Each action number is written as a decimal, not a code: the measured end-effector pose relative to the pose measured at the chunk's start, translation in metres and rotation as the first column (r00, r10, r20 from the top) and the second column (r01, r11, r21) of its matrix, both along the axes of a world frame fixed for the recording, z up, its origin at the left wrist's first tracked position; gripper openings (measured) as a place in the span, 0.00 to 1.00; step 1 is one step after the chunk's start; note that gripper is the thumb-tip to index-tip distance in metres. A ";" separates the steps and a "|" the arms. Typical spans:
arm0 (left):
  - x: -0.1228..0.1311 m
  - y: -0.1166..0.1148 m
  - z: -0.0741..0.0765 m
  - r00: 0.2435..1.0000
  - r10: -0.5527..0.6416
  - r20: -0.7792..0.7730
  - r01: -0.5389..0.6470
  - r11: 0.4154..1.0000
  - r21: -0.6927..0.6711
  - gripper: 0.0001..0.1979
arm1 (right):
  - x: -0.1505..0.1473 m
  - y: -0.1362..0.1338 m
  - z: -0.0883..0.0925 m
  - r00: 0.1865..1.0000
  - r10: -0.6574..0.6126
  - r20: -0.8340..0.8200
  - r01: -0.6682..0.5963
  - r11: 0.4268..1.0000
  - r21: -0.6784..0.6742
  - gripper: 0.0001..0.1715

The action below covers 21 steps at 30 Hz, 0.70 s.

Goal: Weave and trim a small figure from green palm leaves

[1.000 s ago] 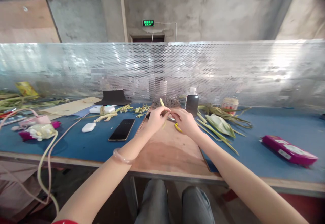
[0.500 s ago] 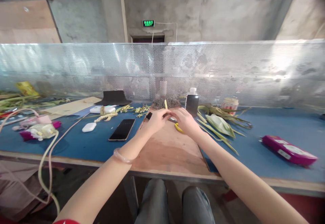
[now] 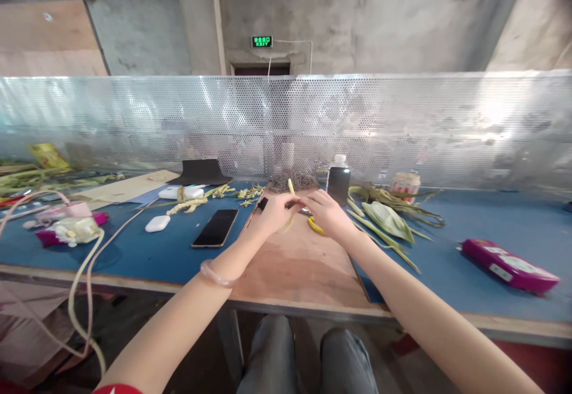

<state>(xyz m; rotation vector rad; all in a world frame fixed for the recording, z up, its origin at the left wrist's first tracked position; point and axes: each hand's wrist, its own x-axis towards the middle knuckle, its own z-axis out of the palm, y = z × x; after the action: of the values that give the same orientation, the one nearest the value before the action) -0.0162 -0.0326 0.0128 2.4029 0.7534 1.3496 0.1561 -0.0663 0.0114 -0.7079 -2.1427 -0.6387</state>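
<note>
A narrow pale yellow-green leaf strip (image 3: 291, 186) sticks up between my hands above the wooden board (image 3: 295, 263). My left hand (image 3: 277, 212) is closed in a pinch around it, and a thin pale end hangs below those fingers. Fingertips of my right hand (image 3: 325, 209) meet the left ones, closed over the strip; the exact grip there is hidden. Just under the right hand lies a yellow curved handle (image 3: 315, 225), with a shiny metal bit partly covered by the fingers. Behind both hands sits a grey stringy heap (image 3: 292, 182).
A dark bottle with a white cap (image 3: 338, 182) stands behind my right hand. Green leaves (image 3: 388, 220) and a magenta pack (image 3: 509, 264) lie rightward. To the left are a phone (image 3: 215, 227), a white case (image 3: 158, 223), leaf scraps (image 3: 250, 192) and cables (image 3: 92, 263).
The strip's upper end leans slightly further left, and a pale lower end now shows beneath my left hand. Both hands stay in nearly the same place.
</note>
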 end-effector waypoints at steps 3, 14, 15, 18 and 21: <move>0.001 0.001 0.000 0.998 -0.020 0.056 0.023 0.999 -0.044 0.11 | 0.000 0.000 -0.001 1.000 -0.023 -0.017 0.023 1.000 -0.015 0.22; 0.005 -0.001 0.006 0.846 -0.065 0.529 0.288 0.891 -0.352 0.10 | -0.022 -0.011 0.001 0.930 -0.042 -0.366 -0.020 0.986 -0.164 0.22; 0.005 -0.001 0.006 0.827 -0.069 0.558 0.320 0.874 -0.366 0.09 | -0.024 -0.012 0.001 0.909 -0.034 -0.416 -0.051 0.980 -0.193 0.22; 0.007 -0.002 0.007 0.774 -0.074 0.628 0.391 0.836 -0.384 0.09 | -0.026 -0.011 0.000 0.852 -0.022 -0.522 -0.131 0.958 -0.254 0.21; 0.009 -0.002 0.007 0.758 -0.069 0.648 0.417 0.816 -0.400 0.09 | -0.024 -0.008 -0.001 0.806 -0.011 -0.591 -0.191 0.941 -0.278 0.21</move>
<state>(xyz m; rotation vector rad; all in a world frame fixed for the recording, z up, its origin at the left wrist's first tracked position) -0.0071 -0.0345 0.0199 1.4372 0.4909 1.4421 0.1319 -0.0742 0.0108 -0.8407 -1.6860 0.0176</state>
